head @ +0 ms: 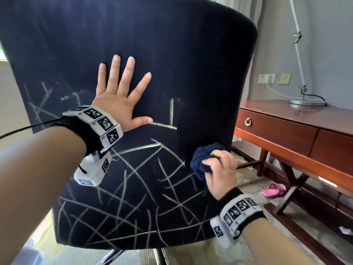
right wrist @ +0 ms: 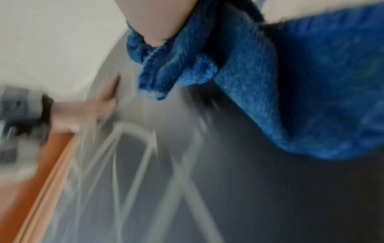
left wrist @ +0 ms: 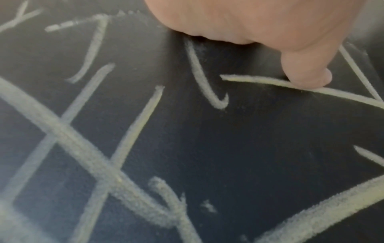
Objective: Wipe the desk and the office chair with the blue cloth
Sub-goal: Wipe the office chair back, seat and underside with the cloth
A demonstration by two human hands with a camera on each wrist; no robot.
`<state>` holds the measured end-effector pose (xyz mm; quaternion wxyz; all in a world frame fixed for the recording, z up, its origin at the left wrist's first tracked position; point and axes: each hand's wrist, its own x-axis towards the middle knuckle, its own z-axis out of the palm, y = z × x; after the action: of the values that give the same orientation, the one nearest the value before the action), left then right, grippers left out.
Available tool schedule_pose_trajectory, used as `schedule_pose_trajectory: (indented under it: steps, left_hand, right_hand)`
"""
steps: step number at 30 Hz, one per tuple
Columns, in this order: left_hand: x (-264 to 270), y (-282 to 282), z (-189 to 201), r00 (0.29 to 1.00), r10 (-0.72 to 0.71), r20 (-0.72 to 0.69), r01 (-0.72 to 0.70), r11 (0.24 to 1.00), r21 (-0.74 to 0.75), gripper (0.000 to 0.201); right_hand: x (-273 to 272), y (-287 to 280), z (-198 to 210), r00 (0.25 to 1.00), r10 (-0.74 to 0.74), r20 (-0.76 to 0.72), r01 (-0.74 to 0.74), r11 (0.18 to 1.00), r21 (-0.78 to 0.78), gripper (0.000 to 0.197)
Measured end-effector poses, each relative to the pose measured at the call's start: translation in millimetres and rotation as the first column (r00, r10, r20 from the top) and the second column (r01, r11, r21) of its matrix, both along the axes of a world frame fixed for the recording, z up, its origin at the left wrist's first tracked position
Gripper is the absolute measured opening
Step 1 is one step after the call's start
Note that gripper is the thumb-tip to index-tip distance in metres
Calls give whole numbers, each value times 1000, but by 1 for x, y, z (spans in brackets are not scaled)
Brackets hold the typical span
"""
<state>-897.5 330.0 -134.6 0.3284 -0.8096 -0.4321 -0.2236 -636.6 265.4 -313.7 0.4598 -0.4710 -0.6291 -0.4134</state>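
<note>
Two hands work at one office chair [head: 172, 54], whose dark backrest fills most of the head view. Farthest left, the left hand [head: 122, 94] lies flat on the backrest's middle with all five fingers spread and straight, gripping nothing; its thumb tip touches the end of one chalk line [head: 165, 126]. Pale chalk lines, too many and too crossed to count, cover the lower half of the backrest down to its bottom edge, while the upper half is nearly free of them. From the left wrist, only the heel of the left hand [left wrist: 249, 21] and the thumb show, pressed to the fabric, with the fingers cut off by the top of the picture.

Right of that, near the backrest's right edge, the right hand [head: 221, 169] curls its fingers round one blue cloth [head: 205, 159], bunched into a wad that bulges out above and left of the knuckles and touches the fabric. From the right wrist the blue cloth [right wrist: 301, 98] fills the upper right, with a fold hanging under a finger; the rest there is smeared by blur.

Farthest right stands one wooden desk [head: 277, 131], partly hidden behind the chair, with two drawer fronts in view, one lamp base [head: 307, 102] on its top and one pink slipper [head: 274, 189] on the floor beneath
</note>
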Motion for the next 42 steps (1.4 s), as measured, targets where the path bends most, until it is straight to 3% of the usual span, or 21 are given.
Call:
schedule_pose_trajectory:
  steps: [3,6,10,13,15,17,19,22,24,27,30,32,35,39,42]
  left_hand:
    - [-5,3,-3,1000,-12,4,11,1000,25,98]
    - [-11,4,-3,1000,-15,0,15,999,35,99]
    - [-13,9,-5,1000,15,5,-15,999,30,100]
    - [-7,6,-8,998,37,41,-37,999,5,102]
    - [3,-4,-13,995,-11,95,9,1000,22,104]
    - [12,-11,-28,990,-94,106,82,990,111,101]
    - [20,-9,-56,982,-186,42,174,963,205,91]
    - [20,2,-98,973,-212,-95,227,957,183,86]
    - [14,10,-111,975,-177,-135,198,967,159,96]
    - [12,16,-115,976,-138,-170,166,973,159,98]
    - [19,13,-111,983,-78,-167,100,987,128,95]
    - [23,8,-109,984,-49,-169,66,993,95,93]
    - [30,0,-109,986,-20,-167,30,998,57,90]
    - [39,-4,-108,983,-16,-184,20,1000,24,86]
    - [40,-4,-106,982,-12,-188,14,1000,7,85]
  right_hand:
    - [6,-1,64,985,78,-157,-44,977,209,21]
    - [14,8,95,971,69,-230,-17,975,222,22]
    - [6,17,33,970,-22,-243,59,988,145,19]
    - [-9,6,-41,972,-104,-211,96,994,-49,20]
    - [-17,-3,-67,965,-113,-237,77,984,-159,20]
    - [-19,-11,-60,961,-35,-275,-5,990,-142,20]
    - [-14,-14,-29,937,80,-340,-87,996,-4,18]
    - [7,-9,23,882,113,-457,-28,982,188,17]
    - [22,3,31,847,59,-529,25,989,149,21]
    - [20,17,-14,783,-20,-622,-3,999,-36,37]
    - [4,18,-60,793,-103,-601,19,989,-144,28]
    - [-1,18,-69,780,-112,-615,21,988,-153,25]
    - [-3,12,-51,755,-54,-654,-13,995,-98,23]
    - [1,18,9,763,78,-642,-11,994,107,27]
    - [2,37,20,762,33,-646,36,995,93,18]
